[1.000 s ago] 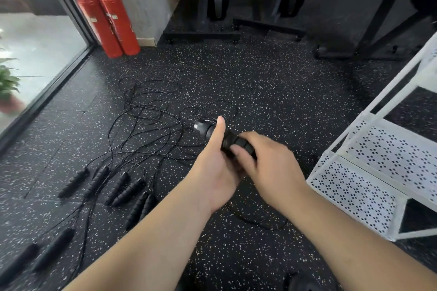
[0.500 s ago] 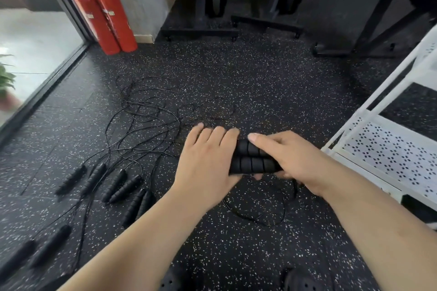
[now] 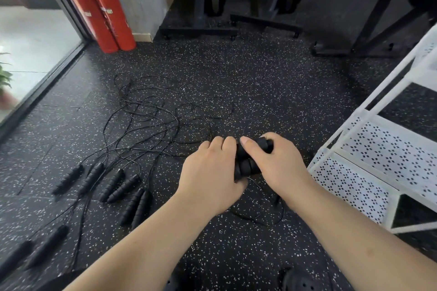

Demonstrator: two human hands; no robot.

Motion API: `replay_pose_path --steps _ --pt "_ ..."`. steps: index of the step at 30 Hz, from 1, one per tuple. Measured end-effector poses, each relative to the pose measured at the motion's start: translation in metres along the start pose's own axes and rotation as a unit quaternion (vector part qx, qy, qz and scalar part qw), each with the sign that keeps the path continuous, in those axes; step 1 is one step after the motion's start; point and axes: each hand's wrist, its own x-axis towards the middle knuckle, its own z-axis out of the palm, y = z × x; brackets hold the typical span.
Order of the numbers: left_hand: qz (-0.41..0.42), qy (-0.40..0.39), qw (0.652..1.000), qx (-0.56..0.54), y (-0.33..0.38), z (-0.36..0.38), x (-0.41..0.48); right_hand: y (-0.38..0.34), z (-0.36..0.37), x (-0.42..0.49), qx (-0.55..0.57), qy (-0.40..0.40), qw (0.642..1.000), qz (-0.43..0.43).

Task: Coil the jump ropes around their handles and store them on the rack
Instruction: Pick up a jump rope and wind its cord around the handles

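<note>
Both my hands hold a pair of black ribbed jump rope handles (image 3: 248,160) side by side above the floor. My left hand (image 3: 210,172) grips their left ends, fingers curled over the top. My right hand (image 3: 276,163) grips the right ends, thumb laid across the upper handle. A thin black rope loop (image 3: 267,220) hangs from the handles onto the floor below my wrists. The white perforated metal rack (image 3: 378,156) stands just to the right of my right hand.
Several other black jump rope handles (image 3: 118,186) lie on the speckled black floor at left, their thin ropes (image 3: 151,111) tangled beyond them. Two red fire extinguishers (image 3: 104,12) stand by the glass door at back left. Black gym machine bases (image 3: 260,23) line the far wall.
My hands have shifted right toward the rack with the handles. The handle pair has tilted and my right hand now wraps further over it.
</note>
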Motion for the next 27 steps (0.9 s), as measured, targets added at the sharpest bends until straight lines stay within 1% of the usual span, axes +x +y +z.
replay_pose_path --steps 3,6,8,10,12,13,14,15,18,20,22,23,25,27 --pt "0.002 0.014 1.000 0.010 -0.001 0.001 0.000 0.001 0.001 0.001 -0.001 0.007 1.000 -0.002" --pt "0.010 0.012 1.000 0.010 0.002 0.003 -0.002 0.000 0.000 0.002 -0.019 0.015 1.000 -0.012" --pt "0.013 0.015 1.000 0.017 0.002 0.004 -0.001 -0.002 -0.004 0.002 -0.035 -0.001 0.999 -0.023" --pt "0.007 0.015 0.999 0.027 -0.001 0.002 0.003 -0.008 -0.014 0.002 -0.023 -0.062 0.997 -0.030" --pt "-0.007 0.014 1.000 0.020 -0.006 -0.002 0.008 -0.011 -0.029 0.006 0.039 -0.153 0.987 -0.013" --pt "-0.014 0.012 1.000 0.014 -0.008 -0.005 0.011 -0.010 -0.036 0.008 0.065 -0.182 0.981 -0.008" --pt "-0.019 0.009 1.000 0.009 -0.010 -0.006 0.012 -0.007 -0.042 0.011 0.065 -0.193 0.979 -0.009" --pt "-0.025 0.006 1.000 0.006 -0.013 -0.008 0.014 -0.004 -0.046 0.015 0.041 -0.193 0.980 -0.015" --pt "-0.053 -0.004 0.999 -0.001 -0.021 -0.010 0.016 0.005 -0.049 0.019 -0.096 -0.173 0.979 -0.052" --pt "-0.077 -0.010 0.997 0.005 -0.027 -0.010 0.018 0.006 -0.047 0.016 -0.157 -0.198 0.964 -0.085" --pt "-0.104 -0.022 0.994 0.011 -0.034 -0.009 0.019 0.005 -0.042 0.010 -0.213 -0.233 0.941 -0.124" --pt "-0.115 -0.023 0.993 0.013 -0.038 -0.008 0.019 0.005 -0.040 0.007 -0.234 -0.239 0.931 -0.144" --pt "-0.125 -0.020 0.992 0.022 -0.043 -0.007 0.019 0.001 -0.039 0.005 -0.268 -0.209 0.923 -0.181" --pt "-0.121 -0.034 0.991 0.048 -0.043 -0.004 0.018 -0.006 -0.042 0.003 -0.281 -0.180 0.921 -0.202"
